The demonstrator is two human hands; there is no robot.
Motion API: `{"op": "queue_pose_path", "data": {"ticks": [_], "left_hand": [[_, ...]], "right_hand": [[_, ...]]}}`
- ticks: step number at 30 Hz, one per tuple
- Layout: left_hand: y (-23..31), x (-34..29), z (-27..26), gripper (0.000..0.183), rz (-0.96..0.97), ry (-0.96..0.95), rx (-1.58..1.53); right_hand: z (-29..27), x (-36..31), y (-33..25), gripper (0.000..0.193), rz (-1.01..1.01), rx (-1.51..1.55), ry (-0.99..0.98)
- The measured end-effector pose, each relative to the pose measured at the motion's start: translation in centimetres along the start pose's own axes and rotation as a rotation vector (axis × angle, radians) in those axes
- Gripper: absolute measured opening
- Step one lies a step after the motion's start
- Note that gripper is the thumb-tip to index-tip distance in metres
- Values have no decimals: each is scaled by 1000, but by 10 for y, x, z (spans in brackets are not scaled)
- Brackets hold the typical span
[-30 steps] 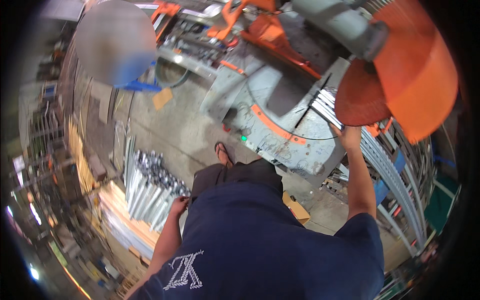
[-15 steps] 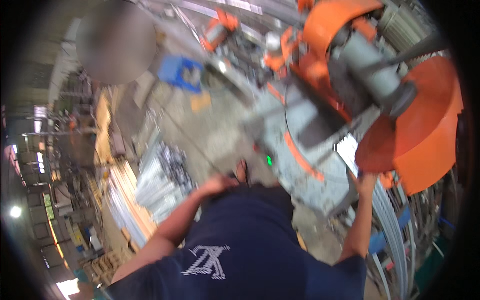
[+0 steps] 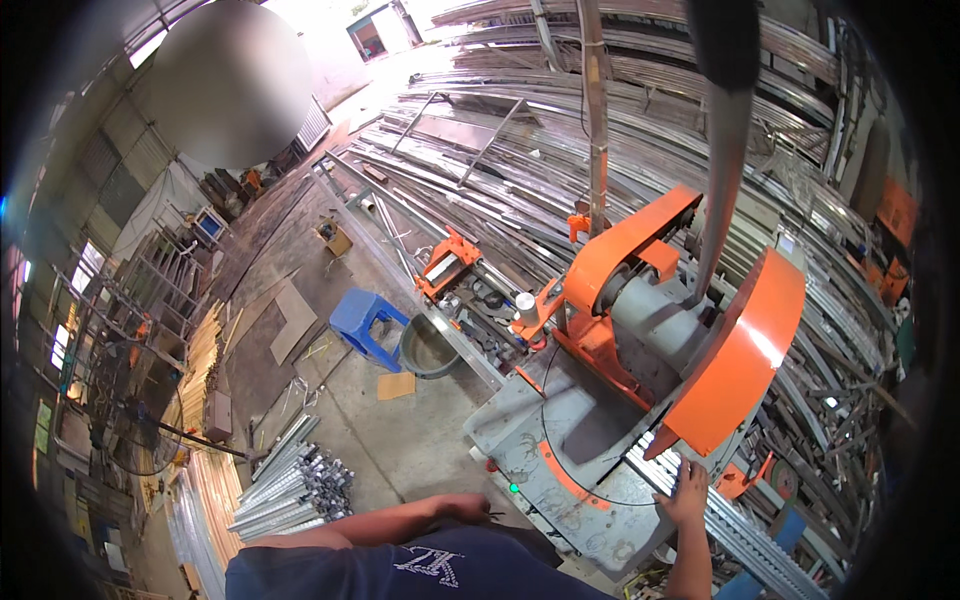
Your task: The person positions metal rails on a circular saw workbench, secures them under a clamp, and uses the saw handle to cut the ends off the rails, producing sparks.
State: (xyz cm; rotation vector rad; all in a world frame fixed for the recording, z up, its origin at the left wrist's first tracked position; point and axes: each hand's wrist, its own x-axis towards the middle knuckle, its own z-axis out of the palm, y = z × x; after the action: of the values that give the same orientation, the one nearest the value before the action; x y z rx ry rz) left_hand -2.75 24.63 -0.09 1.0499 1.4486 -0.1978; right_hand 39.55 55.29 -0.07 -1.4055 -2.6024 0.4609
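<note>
- At the lower left, a pile of metal pieces (image 3: 290, 495) lies on the floor.
- Near the waist, the left hand (image 3: 464, 506) looks loosely curled; I cannot tell whether its fingers hold anything.
- Further right, the right hand (image 3: 686, 492) rests on metal bars (image 3: 752, 546), fingers slightly apart; grip unclear.
- The bars reach onto the saw table (image 3: 600, 522), under the orange guard (image 3: 745, 360): seemingly a positioning step, calling for steady alignment, fingertips clear of the blade area.
</note>
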Motion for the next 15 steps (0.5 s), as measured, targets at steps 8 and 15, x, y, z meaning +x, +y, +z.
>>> {"op": "queue_pose_path", "data": {"ticks": [8, 15], "left_hand": [[-15, 7, 34, 32, 109, 694, -859], [44, -25, -24, 26, 531, 828, -1607]], "right_hand": [[-1, -25, 36, 99, 46, -160, -14], [-10, -15, 44, 94, -13, -159, -132]]}}
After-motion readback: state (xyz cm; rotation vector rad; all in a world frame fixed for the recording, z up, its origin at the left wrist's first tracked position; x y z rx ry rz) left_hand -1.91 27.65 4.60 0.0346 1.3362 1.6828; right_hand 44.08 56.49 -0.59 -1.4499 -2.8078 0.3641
